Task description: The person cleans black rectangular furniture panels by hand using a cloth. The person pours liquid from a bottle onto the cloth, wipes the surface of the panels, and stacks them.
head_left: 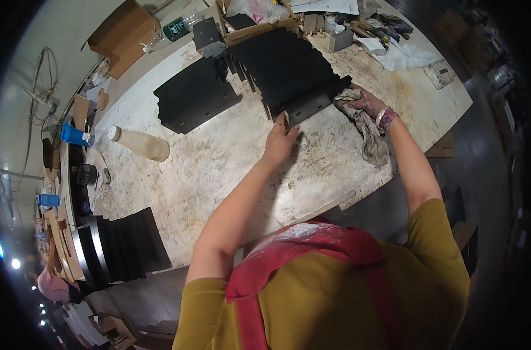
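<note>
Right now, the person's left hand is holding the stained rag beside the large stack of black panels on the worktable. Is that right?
Not quite: the head view shows the right hand holding the stained rag, beside the large stack of black panels on the worktable.

Free way right of bottle (139,144); black panel stacks (283,61) block beyond.
</note>
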`<state>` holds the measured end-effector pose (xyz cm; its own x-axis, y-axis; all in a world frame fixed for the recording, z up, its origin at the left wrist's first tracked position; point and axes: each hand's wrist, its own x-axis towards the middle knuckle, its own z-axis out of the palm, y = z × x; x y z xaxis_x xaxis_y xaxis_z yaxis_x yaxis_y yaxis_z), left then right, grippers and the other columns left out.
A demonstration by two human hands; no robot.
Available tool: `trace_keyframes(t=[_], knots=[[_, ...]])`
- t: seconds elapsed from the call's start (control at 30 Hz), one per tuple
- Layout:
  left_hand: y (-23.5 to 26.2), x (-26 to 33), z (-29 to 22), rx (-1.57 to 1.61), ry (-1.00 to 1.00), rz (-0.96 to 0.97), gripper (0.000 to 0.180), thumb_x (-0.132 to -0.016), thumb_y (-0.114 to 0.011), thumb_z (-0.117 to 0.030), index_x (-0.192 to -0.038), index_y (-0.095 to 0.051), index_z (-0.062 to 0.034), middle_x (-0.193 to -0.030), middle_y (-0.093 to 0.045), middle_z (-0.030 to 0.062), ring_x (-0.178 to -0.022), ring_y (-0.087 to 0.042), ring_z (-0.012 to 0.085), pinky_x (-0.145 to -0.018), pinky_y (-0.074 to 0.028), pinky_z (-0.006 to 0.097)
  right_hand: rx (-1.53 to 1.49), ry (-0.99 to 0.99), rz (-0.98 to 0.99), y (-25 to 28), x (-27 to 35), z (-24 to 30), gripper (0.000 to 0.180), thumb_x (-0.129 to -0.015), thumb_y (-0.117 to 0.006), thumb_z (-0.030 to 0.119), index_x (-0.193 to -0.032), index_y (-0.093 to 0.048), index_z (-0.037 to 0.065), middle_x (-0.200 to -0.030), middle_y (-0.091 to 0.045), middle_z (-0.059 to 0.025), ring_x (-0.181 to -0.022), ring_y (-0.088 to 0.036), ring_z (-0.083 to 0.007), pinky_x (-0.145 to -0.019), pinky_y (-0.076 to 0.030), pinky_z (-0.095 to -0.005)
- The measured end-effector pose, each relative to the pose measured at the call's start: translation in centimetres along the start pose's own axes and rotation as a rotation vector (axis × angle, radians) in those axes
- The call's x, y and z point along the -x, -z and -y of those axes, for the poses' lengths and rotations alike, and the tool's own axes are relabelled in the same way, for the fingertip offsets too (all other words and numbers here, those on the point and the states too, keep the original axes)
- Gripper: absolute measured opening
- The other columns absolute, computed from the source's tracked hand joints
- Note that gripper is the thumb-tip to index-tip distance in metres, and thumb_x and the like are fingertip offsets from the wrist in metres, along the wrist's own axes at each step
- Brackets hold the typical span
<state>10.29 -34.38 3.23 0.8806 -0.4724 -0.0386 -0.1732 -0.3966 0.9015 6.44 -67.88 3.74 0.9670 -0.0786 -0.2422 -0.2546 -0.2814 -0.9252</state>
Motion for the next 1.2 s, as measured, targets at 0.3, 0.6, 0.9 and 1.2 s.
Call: trace_keyframes(t=[0.3, 0.6, 0.9, 1.2], knots=[[4.4, 9.9, -0.4, 0.710, 0.521, -0.034, 0.020, -0.099, -0.051, -0.025, -0.112, -0.056, -0.0105, -0.082, -0.056, -0.0035, -0.068, -0.051, 0.0051, -0.062, -0.044, 0.022, -0.244, 0.123, -0.087, -4.1, 8.8, 4.4, 0.037, -0.084, -0.063, 0.010, -0.118, -0.056, -0.002, -0.105, -0.067, -0.0098, -0.095, -0.063, -0.0151, -0.084, -0.051, -0.0274], [6.7, 16.0, 1.0, 0.654, 0.576, -0.116, 0.018, -0.095, -0.056, -0.017, -0.110, -0.055, -0.0073, -0.083, -0.057, -0.0013, -0.067, -0.053, 0.0065, -0.062, -0.048, 0.024, 0.686, 0.461, -0.126, -23.9, 7.0, 7.0, 0.033, -0.076, -0.062, 0.008, -0.108, -0.062, 0.013, -0.100, -0.064, -0.0144, -0.095, -0.062, -0.0297, -0.083, -0.051, -0.0398], [6.9, 17.4, 3.2, 0.884, 0.585, -0.015, 0.018, -0.094, -0.058, -0.014, -0.108, -0.055, -0.0025, -0.083, -0.056, -0.0003, -0.072, -0.055, 0.0064, -0.066, -0.051, 0.025, 0.758, 0.736, 0.128, -29.6, 9.3, 10.4, 0.022, -0.080, -0.061, 0.014, -0.101, -0.064, 0.009, -0.089, -0.067, -0.0120, -0.086, -0.066, -0.0277, -0.081, -0.051, -0.0398], [7.4, 17.1, 6.3, 0.913, 0.644, 0.119, 0.025, -0.095, -0.053, -0.009, -0.119, -0.052, -0.0024, -0.106, -0.065, 0.0090, -0.085, -0.066, 0.0162, -0.074, -0.054, 0.030, 0.793, 0.570, -0.047, -26.7, 7.6, 10.5, 0.020, -0.076, -0.058, 0.006, -0.095, -0.062, 0.003, -0.090, -0.066, -0.0164, -0.084, -0.065, -0.0317, -0.077, -0.052, -0.0406]])
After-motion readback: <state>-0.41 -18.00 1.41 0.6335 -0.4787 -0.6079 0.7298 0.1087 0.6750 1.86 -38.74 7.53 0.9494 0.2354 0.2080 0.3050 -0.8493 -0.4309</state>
